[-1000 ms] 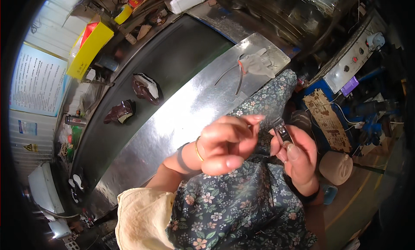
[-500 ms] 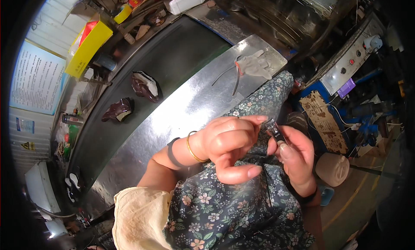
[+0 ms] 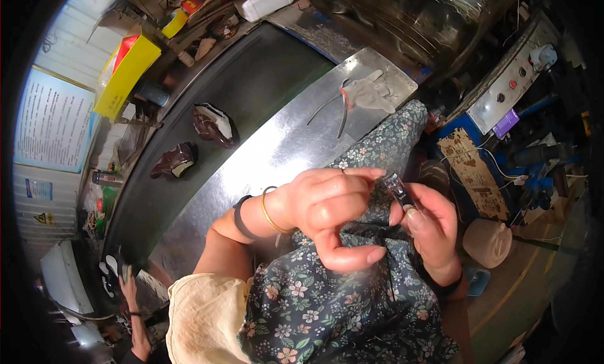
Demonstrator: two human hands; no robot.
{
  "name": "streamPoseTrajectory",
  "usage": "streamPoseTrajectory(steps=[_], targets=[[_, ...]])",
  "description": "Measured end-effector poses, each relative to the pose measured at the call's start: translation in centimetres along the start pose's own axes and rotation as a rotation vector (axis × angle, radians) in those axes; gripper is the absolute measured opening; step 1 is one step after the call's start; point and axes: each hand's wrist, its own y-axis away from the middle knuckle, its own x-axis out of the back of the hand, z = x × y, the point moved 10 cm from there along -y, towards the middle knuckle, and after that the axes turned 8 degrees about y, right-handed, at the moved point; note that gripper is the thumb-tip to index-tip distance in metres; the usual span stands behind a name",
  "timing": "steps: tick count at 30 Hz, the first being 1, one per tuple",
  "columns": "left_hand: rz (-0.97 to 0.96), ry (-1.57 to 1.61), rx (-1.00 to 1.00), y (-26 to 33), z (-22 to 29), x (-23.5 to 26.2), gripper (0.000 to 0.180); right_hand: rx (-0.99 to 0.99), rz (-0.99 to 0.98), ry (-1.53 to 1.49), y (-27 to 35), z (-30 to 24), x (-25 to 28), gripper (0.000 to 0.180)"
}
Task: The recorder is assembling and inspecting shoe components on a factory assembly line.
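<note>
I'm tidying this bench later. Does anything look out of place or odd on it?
Nothing is spilled or broken. A loose white glove lies half over the pliers at the steel sheet's far corner. The hands, left and right, work a small metal clipper over the lap.

Left of my metal bench (image 3: pixel 277 156), a yellow-and-red box (image 3: pixel 126 71) leans above a blue-framed white wall sheet (image 3: pixel 53 122), two small labels (image 3: pixel 39 189) below it.

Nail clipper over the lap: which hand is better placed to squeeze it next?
Probably the right hand: it already grips the nail clipper, thumb along its lever. The left hand only offers a fingertip to the blade end, above the floral dress.
</note>
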Motion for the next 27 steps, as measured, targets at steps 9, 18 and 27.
streamPoseTrajectory(steps=[9,18,27], targets=[[0.014,-0.01,-0.015,0.2,0.0,-0.1,0.051,0.012,0.01,-0.001,-0.4,-0.1,0.0,0.031],[-0.049,0.034,0.055,0.0,-0.6,-0.5,0.05,-0.007,-0.007,-0.033,-0.4,0.6,0.2,0.031],[-0.08,0.026,0.034,-0.6,-0.4,-1.0,0.049,0.003,0.027,0.01,-0.2,0.6,0.5,0.025]])
